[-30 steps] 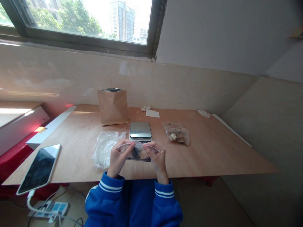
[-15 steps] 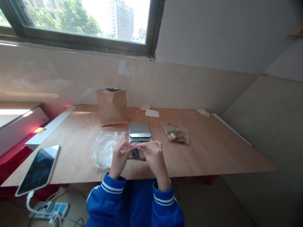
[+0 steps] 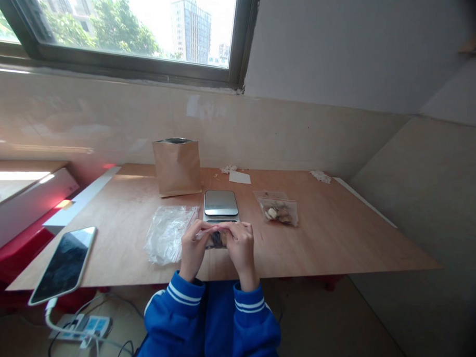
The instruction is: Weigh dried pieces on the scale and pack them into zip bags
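Between my hands hangs a small clear zip bag (image 3: 215,240) with dark and tan pieces inside. My left hand (image 3: 193,246) pinches the left part of its top edge. Close beside it, my right hand (image 3: 238,244) pinches the same edge, thumbs and fingertips nearly meeting. Fingers cover most of the bag's upper part. Just beyond them lies a kitchen scale (image 3: 220,203) with a bare metal plate. Flat, clear plastic bags (image 3: 169,235) lie to the left of my left hand.
Filled zip bags (image 3: 278,211) lie right of the scale on the wooden table (image 3: 334,237). A brown paper pouch (image 3: 178,167) stands open at the back, near a white card (image 3: 239,177). A charging phone (image 3: 64,265) rests at the left edge, above a power strip (image 3: 85,327).
Both hands have drawn closer together along the bag's top edge. The pink-tinged strip that stuck out by my left fingers is now mostly covered.
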`<state>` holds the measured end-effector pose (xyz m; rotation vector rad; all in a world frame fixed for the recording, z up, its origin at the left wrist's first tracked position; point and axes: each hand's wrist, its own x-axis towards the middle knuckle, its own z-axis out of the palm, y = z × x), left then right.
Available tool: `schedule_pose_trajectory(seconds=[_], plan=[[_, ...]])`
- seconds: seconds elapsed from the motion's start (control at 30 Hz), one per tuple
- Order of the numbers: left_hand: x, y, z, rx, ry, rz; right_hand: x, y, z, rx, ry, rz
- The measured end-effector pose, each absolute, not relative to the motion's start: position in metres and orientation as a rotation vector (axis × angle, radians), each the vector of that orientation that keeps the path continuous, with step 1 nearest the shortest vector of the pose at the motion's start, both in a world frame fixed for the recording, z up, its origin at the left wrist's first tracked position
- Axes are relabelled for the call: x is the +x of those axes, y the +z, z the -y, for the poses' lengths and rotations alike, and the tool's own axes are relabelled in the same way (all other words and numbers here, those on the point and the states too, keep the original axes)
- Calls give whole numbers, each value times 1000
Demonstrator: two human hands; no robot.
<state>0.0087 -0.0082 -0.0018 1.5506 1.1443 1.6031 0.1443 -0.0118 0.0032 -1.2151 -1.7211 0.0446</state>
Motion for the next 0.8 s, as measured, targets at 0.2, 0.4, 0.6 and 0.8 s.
schedule_pose_trajectory(seconds=[0.2,0.4,0.6,0.8], plan=[[-1,1,6,1553,1617,-1231,154,-5,7,-1227,14,1672],[-10,-4,2,1295,1690,-1289,156,-9,7,-1223,22,1653],[-18,-3,1,1046,1749,-1423,164,-13,7,-1214,245,1601],[-15,1,0,799,1680,-1190,167,-5,11,-1170,604,1318]])
